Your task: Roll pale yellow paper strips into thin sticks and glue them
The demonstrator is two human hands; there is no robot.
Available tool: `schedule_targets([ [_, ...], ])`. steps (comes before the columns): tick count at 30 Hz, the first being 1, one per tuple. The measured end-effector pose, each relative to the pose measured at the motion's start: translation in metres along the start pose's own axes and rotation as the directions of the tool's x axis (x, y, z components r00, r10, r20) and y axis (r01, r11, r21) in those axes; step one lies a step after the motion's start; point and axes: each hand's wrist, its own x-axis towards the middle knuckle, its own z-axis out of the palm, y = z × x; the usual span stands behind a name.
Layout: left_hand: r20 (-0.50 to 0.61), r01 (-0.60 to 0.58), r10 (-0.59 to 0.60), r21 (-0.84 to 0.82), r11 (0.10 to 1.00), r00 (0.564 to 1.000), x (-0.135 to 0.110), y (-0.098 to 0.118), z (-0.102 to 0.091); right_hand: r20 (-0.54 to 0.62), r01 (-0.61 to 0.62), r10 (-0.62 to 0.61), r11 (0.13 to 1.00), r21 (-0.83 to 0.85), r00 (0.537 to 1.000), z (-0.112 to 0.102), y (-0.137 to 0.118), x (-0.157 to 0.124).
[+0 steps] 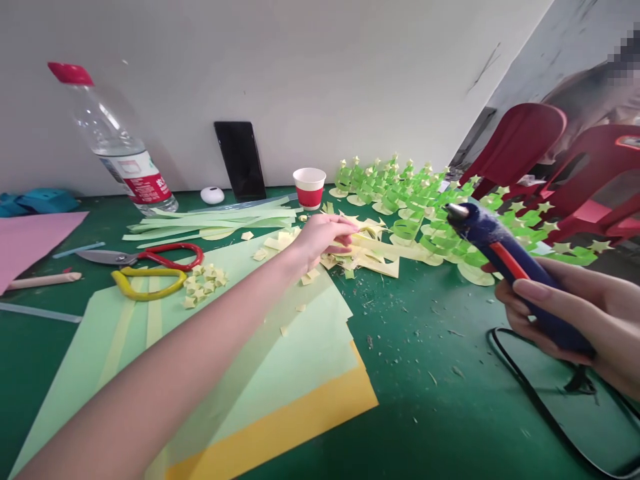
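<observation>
My right hand (565, 307) is wrapped round a dark blue hot glue gun (520, 260) with an orange-red trigger. Its metal nozzle points up and left, above the table. My left hand (323, 240) reaches across to a heap of pale yellow paper scraps (373, 243), its fingers curled together. What the fingertips pinch, if anything, is hidden. Beyond the glue gun stand rows of green curled-paper ornaments (420, 213) on round bases, topped with small pale stars. Loose folded paper stars (205, 283) lie in a cluster left of my forearm.
Green and orange paper sheets (280, 380) lie beneath my left arm. Scissors (135, 258), pale green strips (220, 222), a paper cup (309, 189), a phone (241, 160) and a water bottle (123, 147) are farther back. The black cord (530, 400) loops at right. Red chairs (520, 143) and a person are beyond.
</observation>
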Motion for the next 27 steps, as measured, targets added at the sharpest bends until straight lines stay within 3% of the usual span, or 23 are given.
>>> schedule_targets([
  [3, 0.052, 0.044, -0.040, -0.086, 0.995, 0.998, 0.002, -0.002, 0.000, 0.024, 0.015, -0.015, 1.000, -0.020, 1.000, -0.001, 0.000, -0.002],
  [9, 0.015, 0.049, -0.047, -0.156, 0.987, 0.999, 0.018, -0.005, 0.004, 0.031, 0.018, -0.018, 1.000, -0.002, 0.999, 0.001, -0.003, -0.002],
  [15, -0.078, -0.053, 0.046, -0.091, 0.994, 0.996, 0.026, 0.002, 0.005, -0.012, -0.026, 0.026, 0.999, 0.029, 1.000, -0.002, 0.002, -0.002],
  [22, -0.181, -0.103, 0.107, 0.028, 0.994, 0.978, 0.041, 0.008, 0.000, 0.019, 0.041, -0.038, 0.985, -0.168, 0.999, 0.010, -0.007, -0.005],
  [27, -0.189, -0.116, 0.129, 0.080, 0.990, 0.973, 0.023, 0.018, -0.006, -0.049, 0.089, -0.102, 0.971, -0.221, 0.994, 0.023, -0.013, -0.010],
])
